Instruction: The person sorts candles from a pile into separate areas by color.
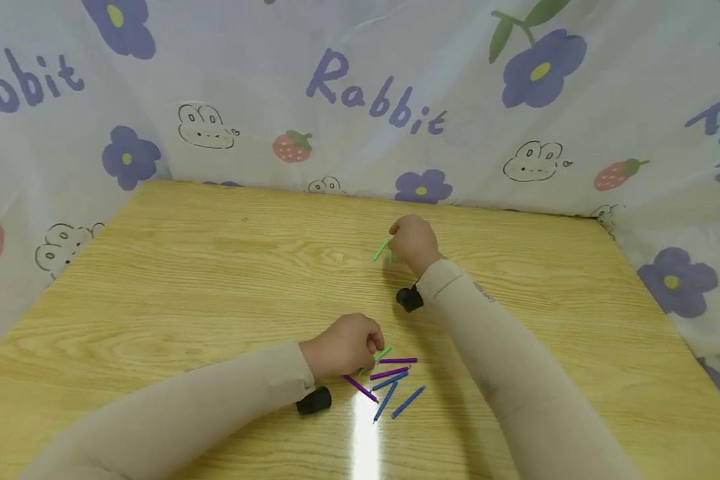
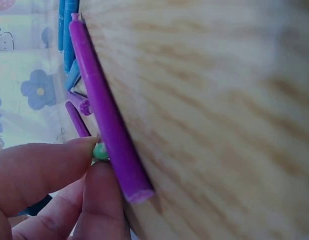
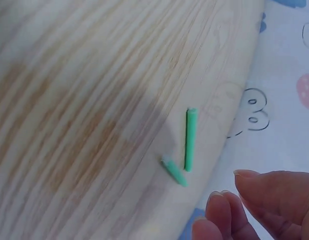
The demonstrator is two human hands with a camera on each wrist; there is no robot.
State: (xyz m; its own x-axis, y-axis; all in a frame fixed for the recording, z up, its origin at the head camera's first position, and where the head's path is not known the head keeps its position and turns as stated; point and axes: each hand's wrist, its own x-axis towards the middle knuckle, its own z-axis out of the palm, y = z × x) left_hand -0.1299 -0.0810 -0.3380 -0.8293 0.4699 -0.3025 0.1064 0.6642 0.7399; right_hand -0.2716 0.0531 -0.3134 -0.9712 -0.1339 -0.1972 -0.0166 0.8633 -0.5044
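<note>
Near the front middle of the table, my left hand (image 1: 343,345) pinches a green candle-like stick (image 1: 384,353) between thumb and finger. Only its end, a green tip (image 2: 100,151), shows in the left wrist view. Close against it lies a purple stick (image 2: 104,110) with a narrowed tip. Farther back, my right hand (image 1: 415,243) hovers with thumb and fingertips apart and nothing between them. Two green sticks lie near it on the wood: a long one (image 3: 190,140) and one that looks shorter (image 3: 174,173).
Beside the left hand lie more purple sticks (image 1: 399,361) and several blue sticks (image 1: 408,402). Black devices (image 1: 314,401) sit at both wrists. A white cloth (image 1: 360,100) with printed flowers hangs behind the wooden table (image 1: 246,267).
</note>
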